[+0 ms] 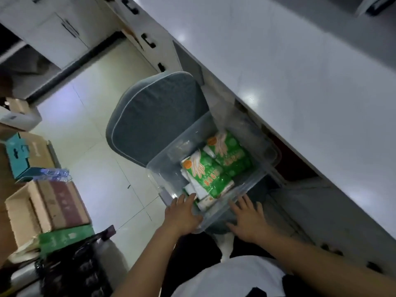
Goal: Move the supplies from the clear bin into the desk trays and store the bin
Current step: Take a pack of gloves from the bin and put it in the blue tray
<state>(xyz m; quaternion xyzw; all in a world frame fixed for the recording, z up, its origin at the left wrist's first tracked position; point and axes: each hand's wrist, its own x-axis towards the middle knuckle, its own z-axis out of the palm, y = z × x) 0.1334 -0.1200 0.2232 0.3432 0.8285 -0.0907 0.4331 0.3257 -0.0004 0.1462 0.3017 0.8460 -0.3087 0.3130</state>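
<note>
The clear bin [167, 168] rests on a grey-blue chair cushion [154, 116] beside the white desk. Inside lie two green glove packs [232, 154] and some white packets under them. My left hand [182, 213] grips the bin's near left corner, with fingers curled over the rim. My right hand [248, 219] lies flat against the near wall of the bin, fingers spread; whether it holds the bin is unclear. No desk trays are in view.
The white desk top [300, 82] runs diagonally on the right, with drawers and black handles below its edge. Cardboard boxes [49, 206], a teal box [19, 155] and a black bag are piled on the left. Pale floor tiles lie between.
</note>
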